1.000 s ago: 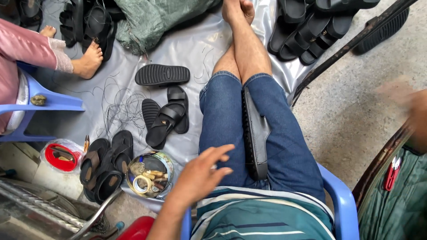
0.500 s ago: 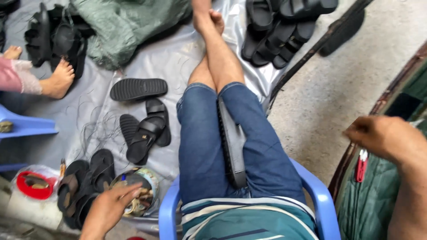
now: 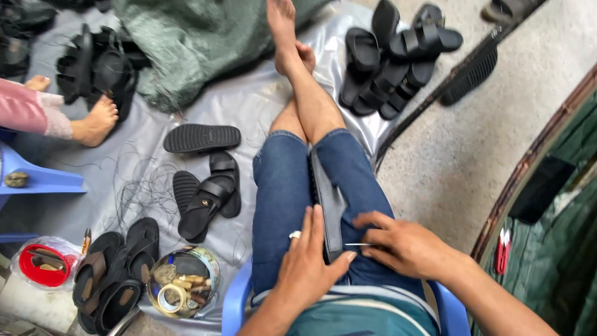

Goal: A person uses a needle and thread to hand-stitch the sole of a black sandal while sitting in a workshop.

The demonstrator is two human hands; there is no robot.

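A black sandal sole (image 3: 328, 202) stands on edge between the seated person's thighs, wedged upright in the lap of the blue denim shorts (image 3: 280, 199), its tread side facing the left leg. The left hand (image 3: 308, 264), a ring on one finger, lies flat with fingers spread along the sole's near end, thumb pressed against its edge, steadying rather than gripping it. The right hand (image 3: 404, 244) pinches a thin pale needle (image 3: 353, 244) between thumb and forefinger, its tip touching the sole just beyond the left thumb.

To do this stitch well, the left hand would best keep the sole clamped firm against the thigh, fingers clear of the needle's line, while the right pushes straight in, not slanted.

Just left of the holding hand, below the knee, sits a round tin (image 3: 183, 283) of tape rolls and odds and ends. Beyond it lie finished black sandals (image 3: 205, 196), a loose sole (image 3: 202, 138) and tangled dark thread on a grey plastic sheet (image 3: 249, 106). Farther left, another person's bare foot (image 3: 93, 121) rests on the sheet. Well ahead of the grip, past the crossed feet, a heap of black sandals (image 3: 398, 56) lies by the concrete floor (image 3: 497, 124).
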